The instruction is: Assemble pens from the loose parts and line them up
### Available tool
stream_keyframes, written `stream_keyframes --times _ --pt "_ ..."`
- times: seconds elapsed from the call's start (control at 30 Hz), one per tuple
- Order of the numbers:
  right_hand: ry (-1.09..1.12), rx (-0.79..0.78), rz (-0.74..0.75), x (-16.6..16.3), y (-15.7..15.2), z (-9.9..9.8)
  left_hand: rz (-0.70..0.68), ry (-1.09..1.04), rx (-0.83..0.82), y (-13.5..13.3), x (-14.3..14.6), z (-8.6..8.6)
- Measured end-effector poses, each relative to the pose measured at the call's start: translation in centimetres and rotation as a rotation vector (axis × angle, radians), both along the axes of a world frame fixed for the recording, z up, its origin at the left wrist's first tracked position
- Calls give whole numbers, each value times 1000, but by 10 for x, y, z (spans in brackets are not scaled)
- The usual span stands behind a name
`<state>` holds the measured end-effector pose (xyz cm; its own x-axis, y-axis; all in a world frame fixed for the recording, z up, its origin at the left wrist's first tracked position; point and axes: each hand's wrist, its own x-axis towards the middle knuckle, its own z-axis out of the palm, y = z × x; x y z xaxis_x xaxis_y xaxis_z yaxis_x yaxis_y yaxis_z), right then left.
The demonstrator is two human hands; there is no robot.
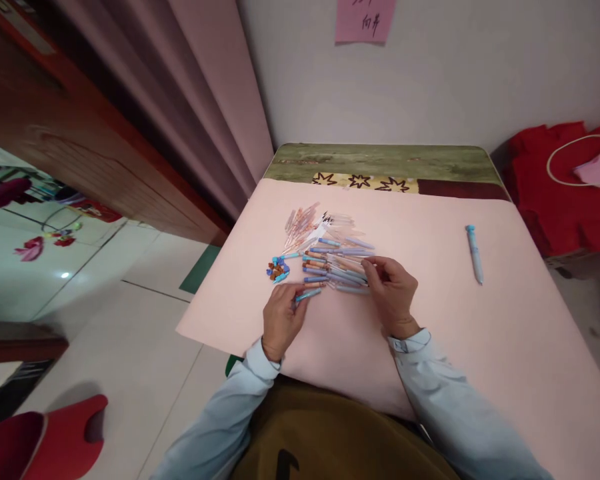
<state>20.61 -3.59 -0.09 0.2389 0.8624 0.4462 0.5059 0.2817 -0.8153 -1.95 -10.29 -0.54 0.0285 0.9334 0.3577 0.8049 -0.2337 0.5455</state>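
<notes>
My left hand (pixel 283 319) is closed in a pinch on a short blue pen barrel part (pixel 309 295). At the right side of a pile of blue and orange pen barrel parts (pixel 325 263), my right hand (pixel 395 293) has thumb and forefinger pressed together; whether a part is between them I cannot make out. Beside the pile on the left lies a small heap of blue and brown pieces (pixel 279 269). Behind it are thin clear and orange-tinted pieces (pixel 303 225) and some with dark tips (pixel 326 219). One whole light-blue pen (pixel 474 255) lies apart at the right.
Pale pink paper (pixel 445 313) covers most of the table, whose green patterned top (pixel 400 159) shows at the back. A wooden door edge and a curtain (pixel 215 87) stand at the left. Red cloth (pixel 545 180) lies beyond the right edge, and a red stool (pixel 70 433) is low left.
</notes>
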Motion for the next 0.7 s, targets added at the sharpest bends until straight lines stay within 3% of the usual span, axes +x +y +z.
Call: stream_keyframes --times 0.17,0.43,0.7 --pt "-116 44 94 -4 -6 5 -57 -51 60 -1 2 4" --pt "-600 117 289 -23 -19 0 42 -104 205 -2 0 8" --pt "-844 64 175 -40 -24 -8 -61 -87 232 -4 0 3"
